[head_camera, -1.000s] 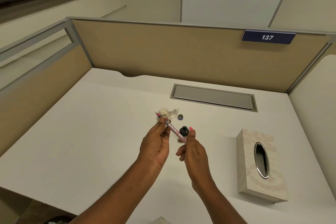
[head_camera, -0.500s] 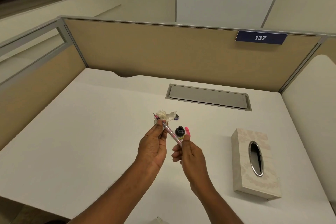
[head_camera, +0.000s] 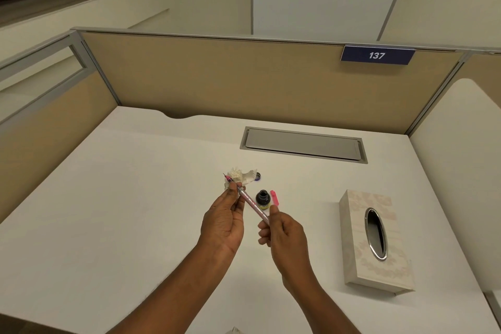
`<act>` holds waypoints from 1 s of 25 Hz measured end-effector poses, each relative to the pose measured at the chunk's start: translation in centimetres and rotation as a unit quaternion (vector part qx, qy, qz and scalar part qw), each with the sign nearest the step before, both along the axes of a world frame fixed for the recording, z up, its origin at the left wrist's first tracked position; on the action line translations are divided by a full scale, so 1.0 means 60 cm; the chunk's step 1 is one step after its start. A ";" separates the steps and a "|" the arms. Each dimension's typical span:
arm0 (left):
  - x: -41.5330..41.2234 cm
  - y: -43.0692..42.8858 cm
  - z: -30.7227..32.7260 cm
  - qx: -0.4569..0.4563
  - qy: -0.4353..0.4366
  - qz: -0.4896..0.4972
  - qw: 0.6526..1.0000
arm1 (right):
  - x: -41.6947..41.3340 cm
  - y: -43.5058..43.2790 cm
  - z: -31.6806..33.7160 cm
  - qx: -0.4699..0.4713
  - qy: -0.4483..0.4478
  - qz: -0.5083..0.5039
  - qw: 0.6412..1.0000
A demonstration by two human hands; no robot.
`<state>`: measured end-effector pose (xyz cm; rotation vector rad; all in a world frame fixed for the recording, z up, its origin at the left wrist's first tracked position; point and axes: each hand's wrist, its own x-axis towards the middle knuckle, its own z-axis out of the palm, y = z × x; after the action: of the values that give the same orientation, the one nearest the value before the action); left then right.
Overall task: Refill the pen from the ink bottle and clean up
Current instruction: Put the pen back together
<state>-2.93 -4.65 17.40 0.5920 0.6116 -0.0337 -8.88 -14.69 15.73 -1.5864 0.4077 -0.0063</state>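
A slim pink pen (head_camera: 250,201) is held between both hands above the white desk (head_camera: 135,211), nib pointing up and left. My left hand (head_camera: 223,221) pinches it near the nib end. My right hand (head_camera: 283,233) grips its rear end. Just behind the pen stands the small open ink bottle (head_camera: 262,199) with dark ink. A pink pen cap (head_camera: 274,197) lies right of the bottle. A crumpled, stained tissue (head_camera: 241,177) sits behind my left fingers, and the bottle's dark cap (head_camera: 257,177) lies beside it.
A cream tissue box (head_camera: 375,241) with an oval opening lies at the right. A grey cable hatch (head_camera: 303,144) is set in the desk at the back. Beige partitions wall the desk at back and left. A white object peeks in at the near edge (head_camera: 234,331).
The pen stays held between both hands. My right hand has slid slightly along its rear end, and the view has shifted a little.
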 end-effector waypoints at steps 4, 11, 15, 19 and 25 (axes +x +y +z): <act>-0.001 0.002 -0.003 -0.008 0.012 0.000 1.000 | -0.003 0.002 -0.003 -0.021 0.007 0.032 0.999; -0.003 0.004 -0.002 -0.008 0.009 0.005 1.000 | -0.005 0.001 -0.011 -0.031 -0.031 -0.018 0.999; -0.005 0.003 -0.004 -0.008 0.010 0.003 1.000 | -0.004 0.009 -0.009 -0.013 0.024 0.032 0.999; -0.009 0.003 -0.011 0.005 0.019 -0.002 1.000 | -0.009 0.003 -0.014 -0.128 -0.072 0.003 0.989; -0.009 0.004 -0.017 0.003 0.012 0.000 1.000 | -0.008 0.004 -0.019 -0.107 -0.051 0.003 0.993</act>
<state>-3.47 -4.42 16.35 0.5982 0.6352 -0.0394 -9.39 -14.47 14.61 -1.7899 0.3309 -0.1306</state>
